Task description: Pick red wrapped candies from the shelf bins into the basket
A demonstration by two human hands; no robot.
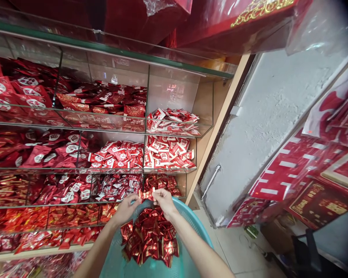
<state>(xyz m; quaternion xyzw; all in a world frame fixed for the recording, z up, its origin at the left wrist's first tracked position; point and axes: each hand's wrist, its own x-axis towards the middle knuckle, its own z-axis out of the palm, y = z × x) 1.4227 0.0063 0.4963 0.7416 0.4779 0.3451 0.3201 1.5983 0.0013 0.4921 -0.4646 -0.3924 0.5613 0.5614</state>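
Note:
Between my two hands a shiny red-and-gold wrapped candy (146,195) is pinched by its ends. My left hand (128,208) grips one end, and my right hand (164,200) grips the other. Just below them, a teal plastic basket (201,226) holds a heap of the same kind of red foil-wrapped candies (152,237). Right behind my hands, a low shelf compartment contains similar dark red candies (169,183).
Glass-fronted shelves (113,170) full of red packets rise in front and to the left. Red boxes (220,23) sit on top. Right of the wooden side panel (211,135) are a grey wall (266,104), hanging red packaging (278,170) and a black chair part (310,251).

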